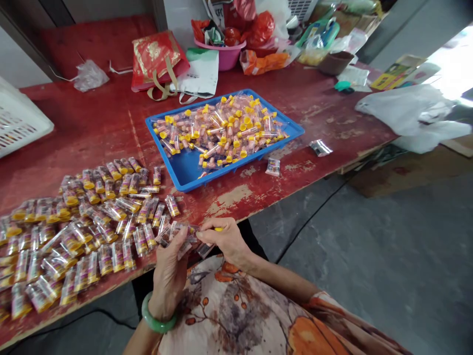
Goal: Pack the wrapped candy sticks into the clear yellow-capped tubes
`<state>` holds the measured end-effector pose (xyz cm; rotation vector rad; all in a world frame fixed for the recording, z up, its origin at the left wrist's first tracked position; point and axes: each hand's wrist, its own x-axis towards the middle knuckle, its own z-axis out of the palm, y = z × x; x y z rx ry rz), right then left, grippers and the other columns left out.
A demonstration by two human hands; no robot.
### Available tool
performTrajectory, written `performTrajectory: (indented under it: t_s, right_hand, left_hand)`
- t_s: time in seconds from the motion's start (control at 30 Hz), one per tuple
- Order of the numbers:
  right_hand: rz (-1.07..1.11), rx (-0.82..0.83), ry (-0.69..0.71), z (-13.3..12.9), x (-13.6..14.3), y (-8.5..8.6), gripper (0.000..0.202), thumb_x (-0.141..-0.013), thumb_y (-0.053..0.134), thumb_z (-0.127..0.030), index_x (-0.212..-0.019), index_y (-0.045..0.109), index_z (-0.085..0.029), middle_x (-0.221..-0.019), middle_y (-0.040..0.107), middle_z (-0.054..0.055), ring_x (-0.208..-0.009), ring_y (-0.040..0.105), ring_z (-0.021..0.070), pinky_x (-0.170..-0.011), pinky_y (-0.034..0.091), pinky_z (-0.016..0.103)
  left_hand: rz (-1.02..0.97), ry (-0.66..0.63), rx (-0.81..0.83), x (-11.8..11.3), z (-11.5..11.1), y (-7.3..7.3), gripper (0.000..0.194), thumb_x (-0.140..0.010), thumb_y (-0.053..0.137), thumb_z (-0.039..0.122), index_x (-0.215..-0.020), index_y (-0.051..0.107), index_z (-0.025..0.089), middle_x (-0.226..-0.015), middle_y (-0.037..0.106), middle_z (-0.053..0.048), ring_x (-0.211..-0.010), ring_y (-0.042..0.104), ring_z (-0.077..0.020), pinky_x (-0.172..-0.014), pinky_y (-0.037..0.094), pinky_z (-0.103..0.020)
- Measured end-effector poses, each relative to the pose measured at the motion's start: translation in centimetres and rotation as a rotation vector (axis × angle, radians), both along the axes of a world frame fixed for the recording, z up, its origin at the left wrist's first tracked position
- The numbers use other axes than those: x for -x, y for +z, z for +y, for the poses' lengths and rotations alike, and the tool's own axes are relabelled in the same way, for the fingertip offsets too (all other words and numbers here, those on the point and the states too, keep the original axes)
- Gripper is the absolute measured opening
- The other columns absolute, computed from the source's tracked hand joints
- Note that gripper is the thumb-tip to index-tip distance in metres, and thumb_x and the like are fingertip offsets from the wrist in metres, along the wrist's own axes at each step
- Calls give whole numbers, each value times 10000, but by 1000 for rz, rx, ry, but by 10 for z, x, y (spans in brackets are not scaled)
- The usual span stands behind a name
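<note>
My left hand (172, 271), with a green bangle (158, 318) at the wrist, is closed on several clear printed wrappers (179, 234) at the table's front edge. Beside it, touching the wrappers, my right hand (223, 239) pinches a small tube with a yellow cap (219, 229), mostly hidden by the fingers. A blue tray (185, 175) beyond my hands holds a heap of pink tubes with yellow caps (231, 130). Many wrapped tubes (105, 259) lie in rows on the red table to the left.
Two loose packets (273, 166) (320, 148) lie right of the tray. A white basket (20, 118) stands at the left. Behind are a red bag (155, 59), a pink basin (227, 56) and plastic bags. A white plastic bag (406, 108) hangs over the right edge.
</note>
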<state>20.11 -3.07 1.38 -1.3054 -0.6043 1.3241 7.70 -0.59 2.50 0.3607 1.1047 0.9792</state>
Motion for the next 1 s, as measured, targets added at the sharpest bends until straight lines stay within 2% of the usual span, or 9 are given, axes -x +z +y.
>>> performTrajectory:
  t_s: [0.17, 0.3, 0.37, 0.47, 0.6, 0.73, 0.9, 1.0]
  right_hand:
    - [-66, -15, 107, -4, -9, 3, 186, -652, 724, -314, -596, 663, -147, -519, 552, -17, -504, 445, 77, -492, 320, 215]
    - [37, -21, 192, -16, -27, 1, 229, -752, 691, -393, -770, 675, -166, -571, 515, -33, -459, 362, 52, -436, 227, 211]
    - [66, -75, 203, -22, -36, -2, 202, -788, 679, -374, -873, 672, -190, -605, 508, -36, -486, 386, 59, -463, 259, 215]
    - [-28, -197, 166, -28, -41, -2, 177, -830, 654, -339, -969, 656, -229, -733, 548, -18, -589, 463, 83, -554, 349, 233]
    - [-314, -345, 134, -27, -37, 3, 138, -850, 634, -297, -976, 654, -245, -971, 581, 14, -790, 545, 119, -680, 416, 247]
    - [-520, -477, 118, -20, -30, 8, 112, -853, 620, -255, -959, 649, -232, -980, 604, 27, -915, 576, 154, -805, 447, 276]
    - [-616, -510, 101, -20, -26, 6, 96, -836, 627, -234, -924, 661, -219, -948, 631, 44, -916, 599, 176, -820, 469, 316]
    - [-494, -452, 61, -22, -28, 1, 98, -821, 636, -259, -899, 676, -217, -959, 630, 49, -897, 597, 180, -770, 474, 306]
  left_hand:
    - [-14, -58, 10, 5, 1, 0, 261, -592, 849, 190, -807, 705, 155, -802, 727, -16, -718, 684, -161, -685, 565, -271]
    - [-95, -40, 11, 8, 2, -2, 261, -613, 848, 225, -813, 701, 143, -805, 724, -22, -688, 674, -144, -661, 561, -258]
    - [-123, -13, 64, 10, 3, -4, 247, -605, 854, 215, -768, 684, 138, -737, 704, -4, -616, 650, -117, -581, 541, -221]
    - [-161, 17, 144, 10, 4, -6, 256, -576, 867, 186, -708, 651, 144, -663, 673, 17, -542, 620, -98, -510, 515, -196]
    - [-204, 6, 225, 9, 3, -3, 276, -557, 872, 162, -704, 639, 151, -658, 671, 19, -520, 614, -101, -502, 523, -206]
    - [-218, -1, 260, 9, 3, -2, 253, -578, 857, 141, -722, 649, 148, -677, 677, 9, -543, 619, -108, -501, 524, -211]
    - [-226, -33, 293, 10, 3, -3, 234, -588, 853, 147, -730, 666, 144, -669, 678, 0, -518, 599, -102, -515, 532, -222]
    - [-208, -11, 273, 10, 3, -6, 262, -562, 869, 162, -728, 666, 150, -677, 676, 9, -531, 606, -103, -515, 529, -216]
